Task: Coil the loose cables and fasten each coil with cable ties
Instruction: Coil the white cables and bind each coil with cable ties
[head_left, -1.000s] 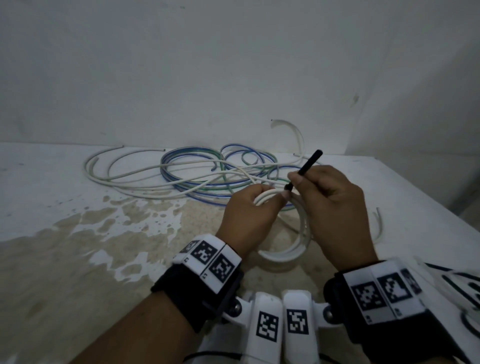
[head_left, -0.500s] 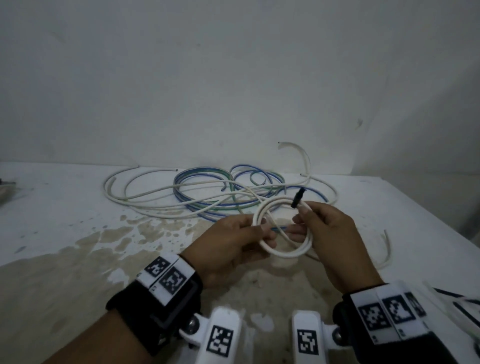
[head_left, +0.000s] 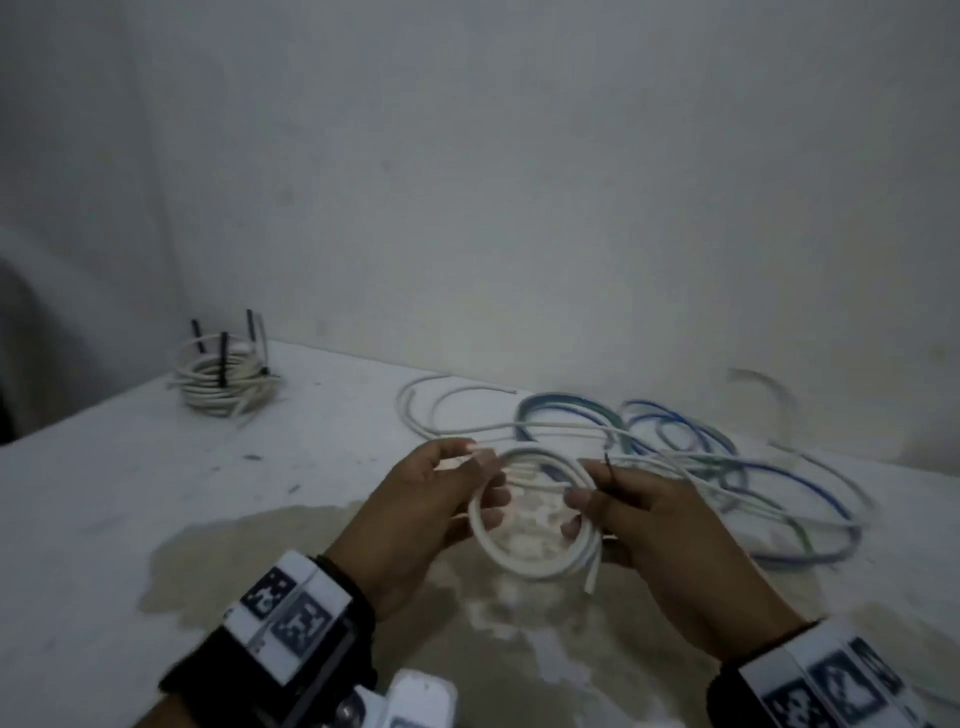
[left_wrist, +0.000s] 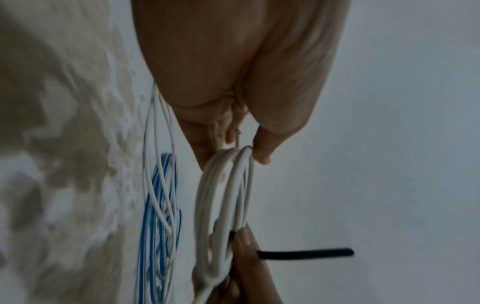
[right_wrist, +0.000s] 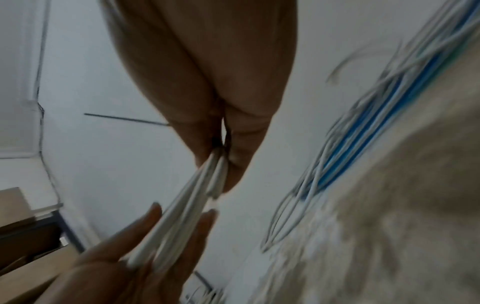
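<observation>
A small white cable coil (head_left: 535, 564) is held upright above the table between both hands. My left hand (head_left: 467, 499) pinches its left side (left_wrist: 241, 156) with thumb and fingers. My right hand (head_left: 597, 512) grips the right side (right_wrist: 215, 162) together with a black cable tie (head_left: 609, 467), whose tail sticks out (left_wrist: 306, 252). Behind lies a tangle of loose white, blue and green cables (head_left: 691, 457) on the table.
A finished white coil (head_left: 223, 387) with black ties standing up sits at the table's far left corner. The white table (head_left: 156, 493) has a worn brown patch under the hands. A wall runs close behind. A short white cable piece (head_left: 763, 384) curls at the far right.
The view has swung left, bringing the tied coil into sight. The hands have moved slightly apart on the coil, and the black tie has sunk lower into the right hand's grip.
</observation>
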